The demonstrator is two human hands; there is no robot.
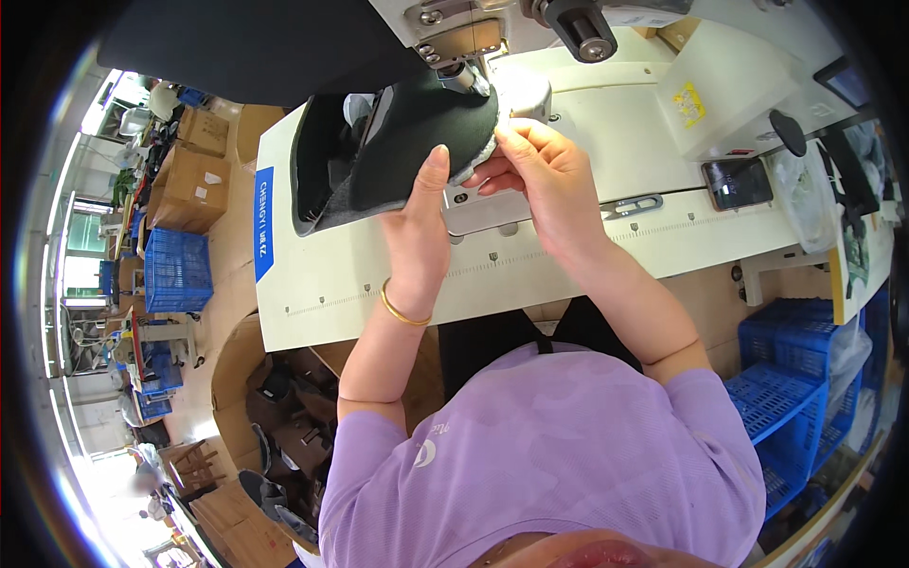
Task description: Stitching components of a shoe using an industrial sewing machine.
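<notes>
Left hand (421, 218) is grasping the dark piece (436, 128) by its near edge, right hand (549, 175) is pinching its pale rim (481, 159), the piece sitting under the sewing machine head (459, 43) above the surface (322, 275), work apparently midway, done and remaining stitching indistinguishable.

The white table (379, 308) bears a black phone (737, 184) and a small metal tool (636, 205).

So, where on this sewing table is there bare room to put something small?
The white tabletop has bare room at front left, between the blue label and left forearm, and at front right, between the right forearm and black phone-like device. It's crowded beneath the machine head, where the left hand and right hand hold the dark workpiece.
</notes>
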